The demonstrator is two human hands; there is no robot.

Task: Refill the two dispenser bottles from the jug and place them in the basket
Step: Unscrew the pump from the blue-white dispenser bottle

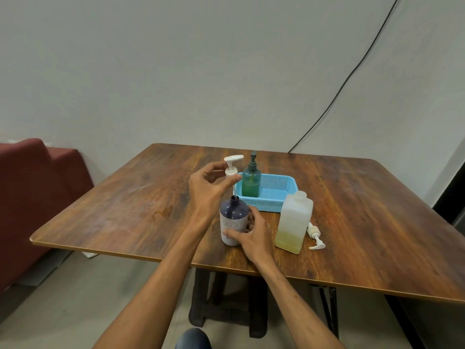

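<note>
Two dispenser bottles on the go: the dark blue bottle [234, 217] stands upright on the table [125, 197] just in front of the near-left corner of the basket [266, 205], and the green bottle [251, 182] stands inside the basket at its left end with its pump on. Right hand [251, 233] is wrapped round the lower half of the dark blue bottle, thumb across the front. Left hand [208, 187] is up above that bottle, about level with the basket's left end, fingers pinching the collar of a white pump [231, 170]; its thin tube dips into the bottle's open neck, so the pump isn't seated yet. The jug [293, 222] sits right at the basket's near-right corner, cap off, with yellowish liquid low in it. A second pump [315, 235] lies on its side just beyond the jug, further from the basket. A black cable [352, 79] runs down the wall behind the basket, and a dark red seat [32, 185] is way off to the basket's left
</note>
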